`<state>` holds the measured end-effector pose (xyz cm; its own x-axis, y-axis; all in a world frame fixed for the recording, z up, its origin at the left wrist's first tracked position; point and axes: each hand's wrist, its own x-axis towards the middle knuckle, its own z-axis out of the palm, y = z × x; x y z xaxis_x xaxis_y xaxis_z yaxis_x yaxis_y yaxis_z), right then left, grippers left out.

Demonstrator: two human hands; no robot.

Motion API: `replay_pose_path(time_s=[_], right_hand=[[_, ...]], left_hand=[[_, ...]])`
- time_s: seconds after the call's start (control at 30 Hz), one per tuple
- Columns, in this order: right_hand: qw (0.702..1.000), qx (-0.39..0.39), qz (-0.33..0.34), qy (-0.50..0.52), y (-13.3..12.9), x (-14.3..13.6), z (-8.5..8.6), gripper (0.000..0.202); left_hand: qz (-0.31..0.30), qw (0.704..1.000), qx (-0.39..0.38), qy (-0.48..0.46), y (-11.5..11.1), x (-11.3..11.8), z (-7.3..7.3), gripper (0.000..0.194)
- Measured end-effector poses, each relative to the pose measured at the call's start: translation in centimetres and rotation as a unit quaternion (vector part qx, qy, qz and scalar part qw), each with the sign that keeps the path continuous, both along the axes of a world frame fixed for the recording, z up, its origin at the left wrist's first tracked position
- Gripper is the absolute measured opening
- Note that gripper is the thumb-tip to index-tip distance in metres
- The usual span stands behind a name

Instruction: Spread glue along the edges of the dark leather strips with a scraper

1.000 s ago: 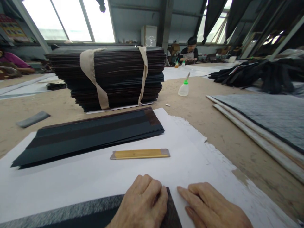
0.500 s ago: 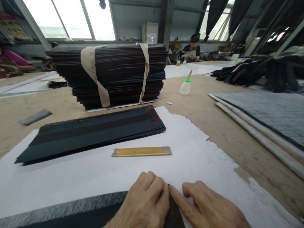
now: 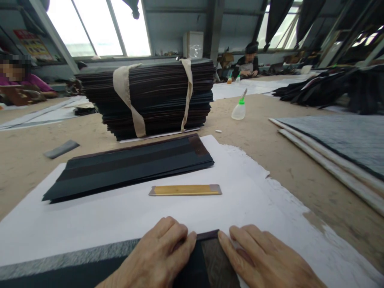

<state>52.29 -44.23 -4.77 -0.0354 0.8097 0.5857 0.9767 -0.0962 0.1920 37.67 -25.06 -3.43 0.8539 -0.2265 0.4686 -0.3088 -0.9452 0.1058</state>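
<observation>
Beyond both flat hands (image 3: 210, 260) pressing the dark strip (image 3: 207, 260), a ruler (image 3: 185, 190) lies.

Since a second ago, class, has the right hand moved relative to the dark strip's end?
Yes. The right hand now touches the dark strip end; earlier it lay apart on the white paper.

Bright window backlight, soft shadows, warped edges
</observation>
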Motion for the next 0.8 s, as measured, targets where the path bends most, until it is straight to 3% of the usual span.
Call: replay_pose_path(time_s=[0.23,0.37,0.5,0.6,0.8], right_hand=[[0.993,-0.071,0.097,-0.007,0.2,0.7,1.7,0.045],[0.992,-0.06,0.107,0.011,0.6,0.7,2.1,0.053],[0.99,-0.07,0.118,-0.013,1.0,0.8,2.4,0.055],[0.992,-0.066,0.11,-0.009,1.5,0.6,2.3,0.05],[0.995,-0.024,0.078,-0.056,3.1,-0.8,0.6,0.037]], left_hand=[[-0.002,0.999,0.032,-0.019,-0.3,0.4,0.0,0.035],[0.003,0.998,0.046,-0.034,-0.3,0.5,0.0,0.036],[0.008,0.997,0.036,-0.072,-0.4,1.0,-1.0,0.039],[0.008,0.994,0.03,-0.106,-0.4,1.2,-1.4,0.04],[0.007,0.998,0.035,-0.049,-0.5,0.9,-0.3,0.034]])
